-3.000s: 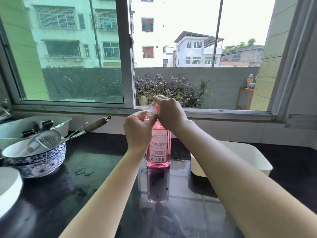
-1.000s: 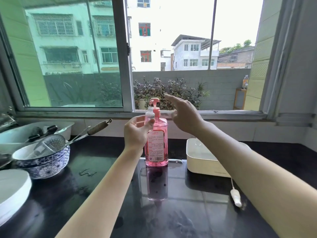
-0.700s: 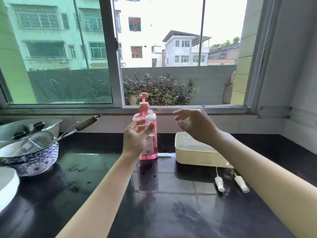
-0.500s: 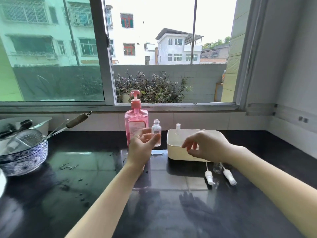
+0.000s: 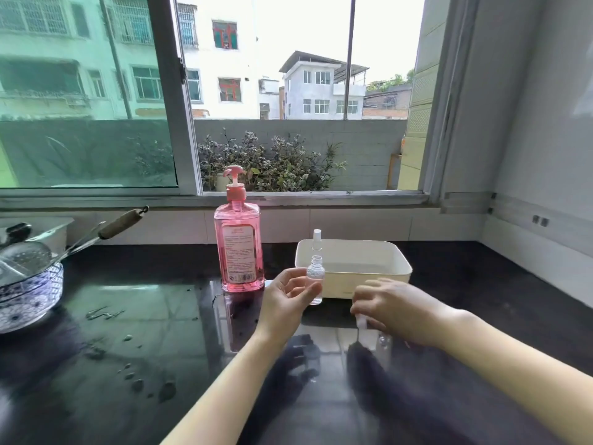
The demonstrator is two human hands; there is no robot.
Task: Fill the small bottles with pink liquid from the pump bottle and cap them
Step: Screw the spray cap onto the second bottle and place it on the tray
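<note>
A tall pink pump bottle (image 5: pixel 239 248) stands on the black counter, below the window. My left hand (image 5: pixel 287 298) holds a small clear bottle (image 5: pixel 315 277) upright by its body, to the right of the pump bottle; its neck is uncapped. My right hand (image 5: pixel 390 308) is lower right on the counter, fingers curled around a white spray cap (image 5: pixel 362 323) with its tube. Another small bottle with a white sprayer top (image 5: pixel 316 240) stands in the white tub (image 5: pixel 369 284) behind.
A blue patterned bowl (image 5: pixel 27 293) with a strainer and a long-handled utensil (image 5: pixel 118 221) sits at the left edge. Water drops (image 5: pixel 138 383) lie on the counter. A small clear object (image 5: pixel 383 341) lies by my right hand. The wall closes the right side.
My left hand carried the small bottle down and right, away from the pump. My right hand left the pump head, dropped to the counter and closed on a white spray cap.
</note>
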